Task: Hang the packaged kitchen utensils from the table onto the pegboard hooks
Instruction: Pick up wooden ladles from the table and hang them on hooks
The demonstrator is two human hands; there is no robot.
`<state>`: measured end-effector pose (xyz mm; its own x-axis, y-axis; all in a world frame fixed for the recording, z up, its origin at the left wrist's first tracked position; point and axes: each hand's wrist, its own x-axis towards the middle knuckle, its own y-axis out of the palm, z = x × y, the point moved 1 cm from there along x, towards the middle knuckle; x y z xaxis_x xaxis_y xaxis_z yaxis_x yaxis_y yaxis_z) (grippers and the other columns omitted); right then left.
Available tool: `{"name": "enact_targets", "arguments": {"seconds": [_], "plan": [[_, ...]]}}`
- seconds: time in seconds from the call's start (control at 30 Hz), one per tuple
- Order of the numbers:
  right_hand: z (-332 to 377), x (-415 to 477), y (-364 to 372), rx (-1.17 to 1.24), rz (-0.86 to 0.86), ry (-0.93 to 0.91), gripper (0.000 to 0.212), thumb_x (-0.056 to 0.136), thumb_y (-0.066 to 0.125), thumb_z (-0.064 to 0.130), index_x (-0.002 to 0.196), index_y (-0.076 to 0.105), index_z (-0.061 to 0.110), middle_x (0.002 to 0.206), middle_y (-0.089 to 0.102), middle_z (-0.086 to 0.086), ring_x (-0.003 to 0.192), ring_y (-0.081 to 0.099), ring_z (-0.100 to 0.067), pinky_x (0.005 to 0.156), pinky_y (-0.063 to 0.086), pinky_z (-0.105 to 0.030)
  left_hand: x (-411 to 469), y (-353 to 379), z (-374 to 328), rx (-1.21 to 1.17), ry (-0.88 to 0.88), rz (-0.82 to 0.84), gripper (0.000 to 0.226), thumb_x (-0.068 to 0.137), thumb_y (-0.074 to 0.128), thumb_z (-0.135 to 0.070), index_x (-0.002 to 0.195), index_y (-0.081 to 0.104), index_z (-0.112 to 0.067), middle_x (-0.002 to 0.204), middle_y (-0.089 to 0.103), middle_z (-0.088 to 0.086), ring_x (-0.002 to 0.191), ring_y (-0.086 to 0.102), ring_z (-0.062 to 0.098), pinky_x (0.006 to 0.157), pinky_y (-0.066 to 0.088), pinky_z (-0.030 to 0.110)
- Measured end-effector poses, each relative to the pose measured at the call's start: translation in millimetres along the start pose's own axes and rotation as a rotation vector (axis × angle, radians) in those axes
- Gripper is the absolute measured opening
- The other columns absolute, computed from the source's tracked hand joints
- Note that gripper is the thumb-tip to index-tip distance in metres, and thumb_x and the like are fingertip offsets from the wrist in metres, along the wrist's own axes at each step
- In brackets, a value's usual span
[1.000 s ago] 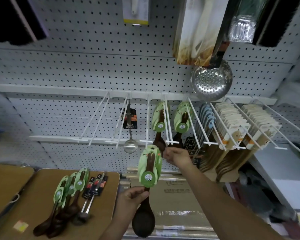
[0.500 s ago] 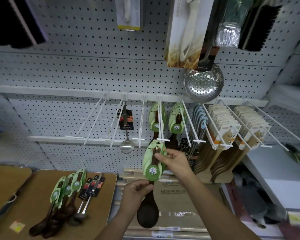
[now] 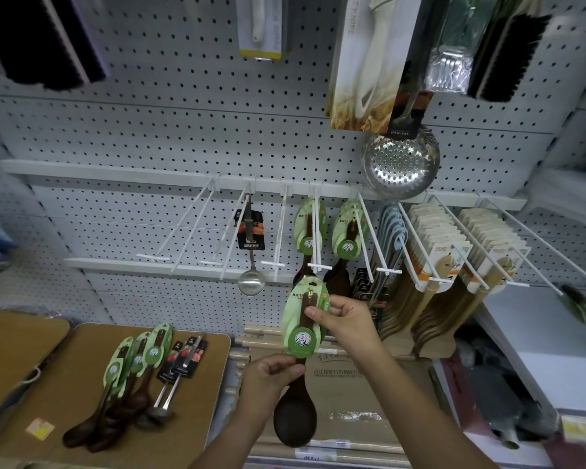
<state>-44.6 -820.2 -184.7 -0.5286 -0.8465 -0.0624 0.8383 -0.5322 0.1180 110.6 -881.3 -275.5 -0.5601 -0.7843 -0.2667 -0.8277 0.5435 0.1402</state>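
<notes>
- One packaged wooden spoon (image 3: 302, 341) is held upright in front of the pegboard (image 3: 149, 130), just below the hooks. Its green card is pinched near the top by the right hand (image 3: 347, 321), and the dark handle under the card is gripped by the left hand (image 3: 273, 372).
- Two hooks (image 3: 318, 267) above it carry the same green-carded spoons; a small steel ladle (image 3: 251, 282) hangs further left.
- On the table (image 3: 48, 401), three more green-carded spoons (image 3: 132, 370) and two black-carded ladles (image 3: 182, 362) are laid side by side.
- What is inside the cardboard box (image 3: 352, 394) behind the hands cannot be seen.
- The packages along the top edge are cut off.
</notes>
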Motion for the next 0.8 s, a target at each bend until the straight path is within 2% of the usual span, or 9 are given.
{"name": "enact_targets", "arguments": {"seconds": [0.2, 0.43, 0.67, 0.8], "plan": [[6.7, -8.3, 0.8, -0.002, 0.014, -0.043, 0.020, 0.084, 0.075, 0.002, 0.104, 0.075, 0.002, 0.095, 0.078, -0.014, 0.088, 0.075, -0.028, 0.073, 0.062, -0.034, -6.5, 7.2, -1.9, -0.002, 0.018, 0.025, 0.015, 0.074, 0.079, 0.003, 0.078, 0.080, -0.012, 0.086, 0.077, 0.013, 0.080, 0.072, 0.020, 0.082, 0.057, 0.033], [18.2, -8.8, 0.6, 0.015, -0.009, -0.083, 0.019, 0.085, 0.074, 0.002, 0.104, 0.075, 0.004, 0.096, 0.078, -0.013, 0.090, 0.075, -0.026, 0.075, 0.062, -0.034, -5.3, 8.1, -12.5, -0.004, 0.060, 0.021, 0.016, 0.074, 0.079, 0.002, 0.090, 0.078, -0.004, 0.089, 0.077, 0.012, 0.086, 0.073, 0.024, 0.081, 0.058, 0.030], [16.7, -14.5, 3.0, 0.007, 0.010, -0.100, 0.021, 0.084, 0.074, 0.001, 0.105, 0.074, 0.001, 0.096, 0.078, -0.014, 0.089, 0.075, -0.026, 0.072, 0.061, -0.031, -7.5, 4.2, -7.8, -0.032, 0.039, 0.010, 0.017, 0.072, 0.079, 0.005, 0.088, 0.075, 0.002, 0.088, 0.076, 0.015, 0.080, 0.072, 0.020, 0.074, 0.057, 0.024], [19.4, -17.4, 5.7, 0.014, 0.000, -0.122, 0.022, 0.084, 0.074, 0.001, 0.106, 0.074, 0.000, 0.097, 0.078, -0.014, 0.090, 0.075, -0.028, 0.074, 0.062, -0.034, -8.0, 4.1, -10.6, -0.040, 0.057, 0.022, 0.016, 0.073, 0.079, 0.004, 0.088, 0.076, 0.000, 0.089, 0.076, 0.014, 0.083, 0.073, 0.022, 0.076, 0.057, 0.024]]}}
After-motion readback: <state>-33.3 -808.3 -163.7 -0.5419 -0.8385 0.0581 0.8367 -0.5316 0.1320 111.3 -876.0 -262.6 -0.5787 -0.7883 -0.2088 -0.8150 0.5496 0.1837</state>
